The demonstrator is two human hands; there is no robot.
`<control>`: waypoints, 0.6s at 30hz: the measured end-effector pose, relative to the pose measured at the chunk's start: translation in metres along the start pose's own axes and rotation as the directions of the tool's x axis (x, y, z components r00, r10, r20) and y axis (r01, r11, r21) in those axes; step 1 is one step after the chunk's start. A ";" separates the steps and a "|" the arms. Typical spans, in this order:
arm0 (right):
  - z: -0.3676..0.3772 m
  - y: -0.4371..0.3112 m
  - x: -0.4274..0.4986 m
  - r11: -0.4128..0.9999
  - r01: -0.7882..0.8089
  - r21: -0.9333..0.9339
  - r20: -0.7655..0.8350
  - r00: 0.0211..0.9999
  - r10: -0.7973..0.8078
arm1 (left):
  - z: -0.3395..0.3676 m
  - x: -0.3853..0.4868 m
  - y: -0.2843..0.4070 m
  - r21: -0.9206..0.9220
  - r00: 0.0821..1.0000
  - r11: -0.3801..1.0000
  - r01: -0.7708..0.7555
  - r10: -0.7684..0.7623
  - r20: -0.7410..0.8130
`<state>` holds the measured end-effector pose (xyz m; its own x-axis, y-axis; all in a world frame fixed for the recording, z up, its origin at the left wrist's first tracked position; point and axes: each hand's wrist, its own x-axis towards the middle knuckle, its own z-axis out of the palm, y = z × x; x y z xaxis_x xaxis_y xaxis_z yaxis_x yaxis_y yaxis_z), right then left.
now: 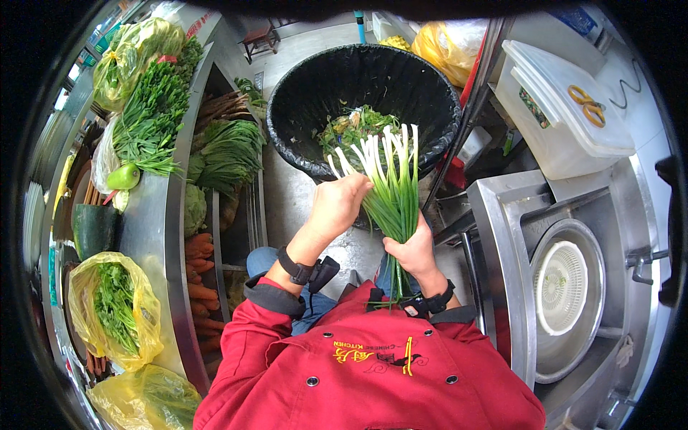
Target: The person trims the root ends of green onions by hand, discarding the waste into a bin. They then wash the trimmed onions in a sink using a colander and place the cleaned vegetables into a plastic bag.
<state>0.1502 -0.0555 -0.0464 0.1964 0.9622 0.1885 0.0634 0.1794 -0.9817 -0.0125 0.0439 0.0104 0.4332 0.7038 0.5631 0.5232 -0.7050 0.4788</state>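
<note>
My right hand is closed around a bunch of green onions, low on the green leaves. Their white ends point away from me, over the near rim of a large bin lined with a black bag. Vegetable scraps lie inside the bin. My left hand is at the left side of the bunch, thumb and fingers pinched together near the white stalks. Whether a stalk is between those fingers cannot be told.
At left, a steel counter holds leafy greens and a yellow bag of herbs; carrots lie on the shelf below. At right are a steel sink with a basin and white colander, and scissors on a lidded plastic box.
</note>
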 end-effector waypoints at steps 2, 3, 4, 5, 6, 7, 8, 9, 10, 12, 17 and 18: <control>0.000 0.002 0.000 0.999 -0.019 0.027 0.001 1.000 0.019 | 0.004 -0.001 -0.001 -0.269 0.966 0.928 0.258 -0.250 0.065; 0.001 0.004 0.001 0.999 -0.032 0.036 -0.002 0.999 0.032 | 0.006 -0.002 -0.002 -0.392 0.925 0.839 0.378 -0.359 0.124; 0.001 0.004 0.001 0.996 -0.081 0.029 -0.008 0.997 0.082 | 0.007 -0.002 -0.003 -0.509 0.917 0.769 0.388 -0.377 0.129; 0.000 0.005 0.001 0.999 -0.030 0.031 -0.011 0.999 0.031 | 0.007 -0.002 -0.003 -0.566 0.900 0.712 0.415 -0.412 0.142; 0.000 0.006 0.001 1.000 -0.016 0.017 -0.017 1.000 0.017 | 0.007 -0.003 -0.003 -0.623 0.883 0.647 0.439 -0.440 0.165; -0.001 0.006 0.001 1.000 0.005 0.003 -0.022 1.000 -0.005 | 0.006 -0.004 -0.002 -0.671 0.862 0.579 0.463 -0.472 0.187; -0.001 0.006 0.001 1.000 -0.002 -0.001 -0.020 1.000 0.002 | 0.006 -0.005 0.000 -0.678 0.864 0.593 0.436 -0.486 0.130; -0.001 0.006 0.001 1.000 -0.001 -0.003 -0.018 1.000 0.001 | 0.006 -0.007 0.001 -0.607 0.867 0.661 0.441 -0.488 0.100; -0.001 0.006 0.001 1.000 -0.006 -0.007 -0.019 1.000 0.006 | 0.006 -0.008 0.004 -0.527 0.869 0.722 0.449 -0.489 0.071; 0.000 0.006 0.001 0.999 0.029 -0.042 -0.031 0.999 -0.031 | 0.006 -0.012 0.009 -0.341 0.861 0.803 0.489 -0.507 0.039; 0.003 0.006 -0.001 0.998 -0.055 -0.005 -0.010 0.998 0.055 | 0.011 -0.012 0.011 -0.415 0.850 0.745 0.522 -0.496 0.179; 0.003 0.006 -0.001 0.998 -0.059 0.009 -0.005 0.998 0.059 | 0.013 -0.012 0.009 -0.490 0.843 0.692 0.530 -0.495 0.212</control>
<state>0.1478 -0.0550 -0.0529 0.2048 0.9700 0.1308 0.0426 0.1247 -0.9913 -0.0032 0.0303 -0.0002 0.2620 0.9604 0.0947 0.2320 -0.1579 0.9598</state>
